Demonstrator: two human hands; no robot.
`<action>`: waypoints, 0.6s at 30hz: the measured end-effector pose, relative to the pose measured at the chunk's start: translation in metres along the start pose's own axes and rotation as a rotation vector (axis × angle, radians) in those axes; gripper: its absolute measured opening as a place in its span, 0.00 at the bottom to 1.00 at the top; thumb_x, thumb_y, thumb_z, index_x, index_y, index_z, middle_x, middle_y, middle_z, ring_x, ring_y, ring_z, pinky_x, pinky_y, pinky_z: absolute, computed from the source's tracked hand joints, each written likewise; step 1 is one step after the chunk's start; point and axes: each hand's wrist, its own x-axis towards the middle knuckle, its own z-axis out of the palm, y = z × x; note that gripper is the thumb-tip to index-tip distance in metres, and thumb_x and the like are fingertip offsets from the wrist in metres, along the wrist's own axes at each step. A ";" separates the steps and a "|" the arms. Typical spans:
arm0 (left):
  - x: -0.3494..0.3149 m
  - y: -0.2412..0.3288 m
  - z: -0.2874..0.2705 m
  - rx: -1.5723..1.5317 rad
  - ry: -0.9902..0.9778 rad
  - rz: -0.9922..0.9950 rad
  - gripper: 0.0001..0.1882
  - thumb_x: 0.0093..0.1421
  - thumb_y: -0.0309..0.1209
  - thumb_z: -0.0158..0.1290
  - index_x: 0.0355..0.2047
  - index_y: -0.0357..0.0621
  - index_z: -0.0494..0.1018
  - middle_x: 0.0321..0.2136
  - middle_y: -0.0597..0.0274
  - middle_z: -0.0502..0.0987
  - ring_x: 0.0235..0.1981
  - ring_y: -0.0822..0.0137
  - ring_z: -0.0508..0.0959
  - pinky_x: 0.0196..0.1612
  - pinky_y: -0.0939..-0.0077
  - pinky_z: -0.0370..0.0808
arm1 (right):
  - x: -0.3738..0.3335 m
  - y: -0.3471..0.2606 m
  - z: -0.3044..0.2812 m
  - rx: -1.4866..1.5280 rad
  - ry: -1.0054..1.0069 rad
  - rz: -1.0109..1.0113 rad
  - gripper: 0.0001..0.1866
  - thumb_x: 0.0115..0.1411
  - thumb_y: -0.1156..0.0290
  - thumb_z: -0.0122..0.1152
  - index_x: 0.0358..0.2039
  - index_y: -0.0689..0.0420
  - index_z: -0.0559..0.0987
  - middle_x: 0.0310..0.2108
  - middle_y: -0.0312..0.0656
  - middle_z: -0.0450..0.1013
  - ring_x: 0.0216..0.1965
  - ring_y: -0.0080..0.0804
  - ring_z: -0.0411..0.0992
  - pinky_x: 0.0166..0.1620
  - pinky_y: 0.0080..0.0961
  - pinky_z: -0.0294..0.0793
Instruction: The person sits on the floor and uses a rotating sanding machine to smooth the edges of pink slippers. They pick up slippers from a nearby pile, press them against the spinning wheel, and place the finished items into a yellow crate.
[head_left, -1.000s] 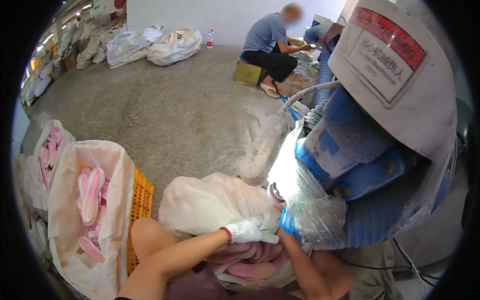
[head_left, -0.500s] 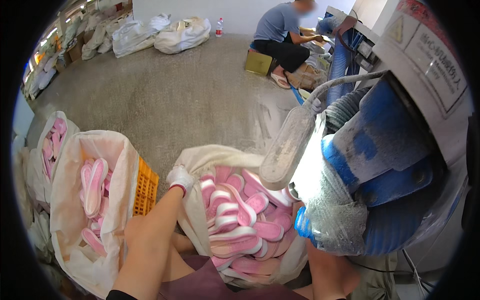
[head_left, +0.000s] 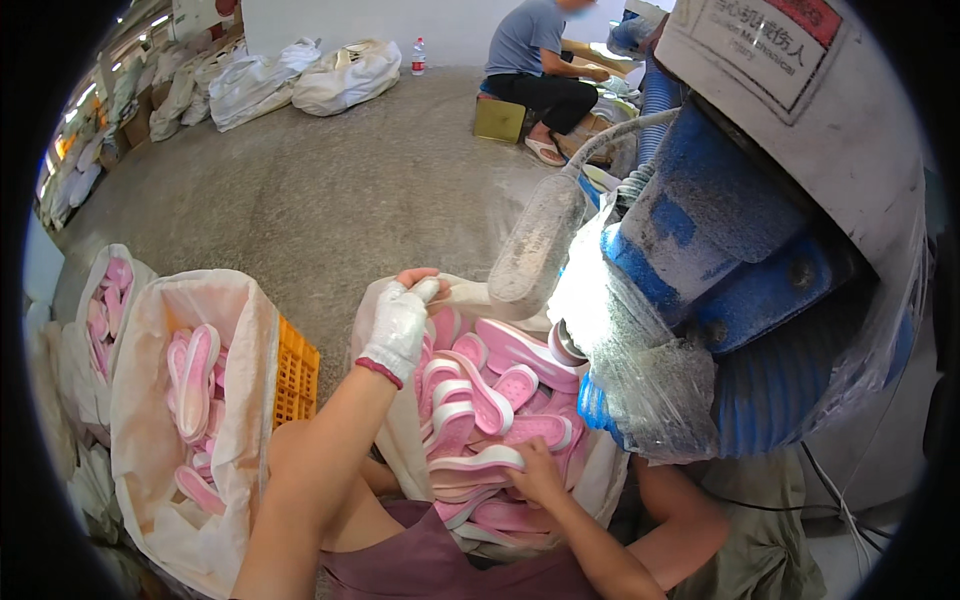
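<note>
An off-white sack [head_left: 375, 305] of pink-and-white shoe soles [head_left: 491, 405] stands open before me. My left hand [head_left: 402, 318], in a white glove with bare fingertips and a red cuff, is over the sack's far left rim. Its fingers reach out to the right, slightly apart, and I see nothing in them. Bare, my right hand [head_left: 538, 476] grips the right end of a sole [head_left: 478, 461] with a thick white edge, on top of the pile. Part of its fingers is hidden by the sole.
A lined yellow crate [head_left: 296, 370] holding more soles stands at left, beside another sack [head_left: 108, 300]. A blue, dusty machine [head_left: 740, 260] with a bright lamp [head_left: 590, 290] overhangs the pile's right side. Farther off, a person [head_left: 530, 50] sits on a box; white sacks [head_left: 345, 75] lie by the wall.
My left hand has risen from the sack's rim and moved right, its fingers reaching out. My right hand, hidden before, now grips a sole. The view has shifted, showing the machine farther left.
</note>
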 end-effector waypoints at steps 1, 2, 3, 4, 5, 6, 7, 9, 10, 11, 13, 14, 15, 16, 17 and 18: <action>-0.012 0.012 0.014 -0.071 -0.063 -0.049 0.13 0.63 0.26 0.48 0.48 0.39 0.71 0.41 0.58 0.78 0.38 0.70 0.77 0.43 0.77 0.73 | -0.007 0.000 -0.018 -0.041 0.110 -0.006 0.22 0.50 0.66 0.65 0.46 0.59 0.76 0.44 0.50 0.69 0.44 0.53 0.70 0.45 0.42 0.72; -0.018 0.014 0.024 -0.119 -0.102 0.086 0.09 0.63 0.27 0.49 0.43 0.42 0.71 0.34 0.63 0.79 0.31 0.74 0.75 0.38 0.80 0.71 | -0.010 0.002 -0.036 -0.082 0.216 -0.023 0.20 0.52 0.66 0.64 0.45 0.59 0.77 0.43 0.51 0.71 0.43 0.54 0.71 0.45 0.42 0.72; -0.026 0.017 0.032 -0.100 -0.089 0.093 0.09 0.63 0.27 0.49 0.43 0.42 0.71 0.35 0.62 0.79 0.31 0.74 0.75 0.38 0.80 0.72 | -0.019 0.007 -0.052 -0.139 0.347 0.027 0.20 0.52 0.66 0.65 0.45 0.61 0.76 0.40 0.51 0.73 0.41 0.47 0.73 0.45 0.38 0.72; -0.037 0.020 0.040 -0.082 -0.081 0.103 0.10 0.63 0.27 0.49 0.44 0.41 0.71 0.35 0.62 0.79 0.31 0.74 0.75 0.38 0.80 0.72 | -0.030 0.013 -0.069 -0.196 0.485 0.076 0.21 0.53 0.65 0.66 0.44 0.63 0.76 0.38 0.51 0.74 0.40 0.41 0.74 0.45 0.34 0.72; -0.046 0.019 0.044 -0.060 -0.071 0.111 0.10 0.63 0.27 0.49 0.44 0.41 0.71 0.35 0.61 0.79 0.31 0.73 0.75 0.38 0.79 0.72 | -0.045 0.027 -0.087 -0.070 0.455 0.137 0.18 0.56 0.66 0.64 0.43 0.63 0.76 0.38 0.48 0.76 0.39 0.34 0.74 0.44 0.30 0.72; -0.054 0.010 0.045 -0.292 -0.061 -0.050 0.10 0.63 0.27 0.50 0.44 0.40 0.71 0.37 0.60 0.78 0.35 0.71 0.76 0.42 0.77 0.73 | -0.056 0.035 -0.099 0.060 0.427 0.196 0.15 0.58 0.67 0.63 0.43 0.63 0.77 0.39 0.46 0.77 0.39 0.28 0.74 0.43 0.27 0.72; -0.051 -0.015 0.044 -0.321 -0.071 -0.031 0.14 0.63 0.30 0.52 0.48 0.39 0.70 0.41 0.58 0.78 0.40 0.68 0.77 0.48 0.73 0.73 | -0.059 0.031 -0.102 0.255 0.493 0.203 0.14 0.59 0.68 0.62 0.42 0.63 0.77 0.39 0.44 0.76 0.38 0.25 0.73 0.43 0.25 0.71; -0.058 -0.049 0.044 -0.047 -0.076 -0.033 0.19 0.63 0.33 0.54 0.52 0.39 0.69 0.45 0.58 0.77 0.46 0.66 0.76 0.53 0.73 0.71 | -0.068 0.024 -0.099 0.658 0.602 0.227 0.11 0.60 0.71 0.61 0.41 0.63 0.77 0.40 0.40 0.76 0.38 0.20 0.72 0.42 0.21 0.71; -0.064 -0.052 0.045 0.001 -0.196 -0.081 0.20 0.63 0.35 0.54 0.53 0.38 0.69 0.45 0.57 0.77 0.46 0.67 0.76 0.53 0.74 0.70 | -0.066 0.022 -0.095 0.787 0.607 0.265 0.12 0.58 0.74 0.60 0.42 0.64 0.77 0.42 0.41 0.75 0.42 0.23 0.70 0.45 0.23 0.69; -0.068 -0.053 0.045 0.049 -0.314 -0.130 0.22 0.63 0.36 0.54 0.54 0.36 0.69 0.46 0.57 0.77 0.46 0.68 0.76 0.53 0.76 0.70 | -0.063 0.019 -0.089 0.915 0.610 0.302 0.14 0.56 0.78 0.58 0.43 0.65 0.76 0.44 0.42 0.74 0.46 0.26 0.69 0.49 0.24 0.67; -0.075 -0.040 0.048 -0.266 -0.405 -0.295 0.21 0.67 0.39 0.47 0.51 0.34 0.71 0.40 0.58 0.79 0.47 0.70 0.75 0.52 0.77 0.71 | -0.059 0.017 -0.080 1.170 0.607 0.375 0.18 0.52 0.84 0.56 0.46 0.67 0.75 0.49 0.45 0.71 0.53 0.31 0.66 0.56 0.27 0.63; -0.073 -0.039 0.048 -0.357 -0.422 -0.332 0.21 0.66 0.40 0.48 0.51 0.36 0.70 0.42 0.58 0.78 0.47 0.67 0.76 0.53 0.73 0.71 | -0.058 0.020 -0.082 1.237 0.595 0.402 0.18 0.52 0.84 0.56 0.46 0.66 0.75 0.49 0.45 0.71 0.53 0.31 0.66 0.56 0.27 0.64; -0.070 -0.038 0.048 -0.447 -0.438 -0.369 0.21 0.66 0.42 0.48 0.51 0.38 0.70 0.44 0.57 0.77 0.48 0.64 0.76 0.54 0.68 0.72 | -0.058 0.023 -0.087 1.282 0.605 0.419 0.18 0.52 0.84 0.56 0.46 0.66 0.75 0.49 0.45 0.71 0.53 0.31 0.66 0.56 0.27 0.64; -0.072 -0.034 0.050 -0.447 -0.453 -0.276 0.22 0.66 0.43 0.47 0.52 0.39 0.69 0.45 0.57 0.77 0.49 0.63 0.76 0.55 0.67 0.71 | -0.056 0.026 -0.095 1.318 0.613 0.432 0.19 0.52 0.84 0.56 0.47 0.66 0.74 0.49 0.45 0.71 0.53 0.31 0.66 0.56 0.27 0.64; -0.077 -0.028 0.055 -0.452 -0.471 -0.189 0.22 0.67 0.43 0.46 0.52 0.39 0.69 0.46 0.56 0.76 0.49 0.61 0.75 0.56 0.65 0.70 | -0.056 0.031 -0.107 1.346 0.635 0.440 0.19 0.52 0.84 0.56 0.47 0.66 0.74 0.49 0.45 0.71 0.53 0.31 0.67 0.56 0.27 0.64; -0.081 -0.023 0.060 -0.455 -0.489 -0.102 0.22 0.68 0.44 0.44 0.53 0.40 0.69 0.47 0.55 0.76 0.50 0.60 0.75 0.57 0.64 0.69 | -0.057 0.036 -0.117 1.365 0.656 0.438 0.19 0.52 0.84 0.56 0.47 0.65 0.74 0.49 0.45 0.71 0.53 0.32 0.67 0.56 0.28 0.65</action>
